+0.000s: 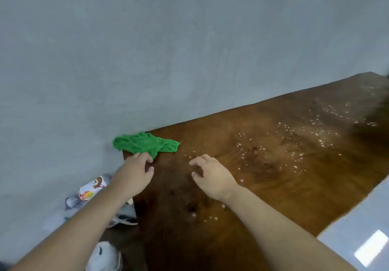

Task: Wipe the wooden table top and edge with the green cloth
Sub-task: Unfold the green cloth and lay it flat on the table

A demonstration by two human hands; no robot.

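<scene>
Both bare forearms extended forward from lower frame. Left hand [136, 173] palm down, fingers [145, 157] loosely curled, not gripping anything. Right hand [212, 175] palm down, fingers spread and bent claw-like, empty. Hands apart.

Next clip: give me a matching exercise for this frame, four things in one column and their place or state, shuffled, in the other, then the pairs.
Things
1. green cloth
2. left hand
3. right hand
4. labelled bottle

Place or state
A. lying on the floor beside the table
B. fingers spread and curled over bare wood, clear of the cloth
C. crumpled on the table's far left corner, partly hanging over the edge
D. fingertips at the cloth's near edge

Pairs: 1-C, 2-D, 3-B, 4-A

The wooden table carries scattered pale droplets.
</scene>
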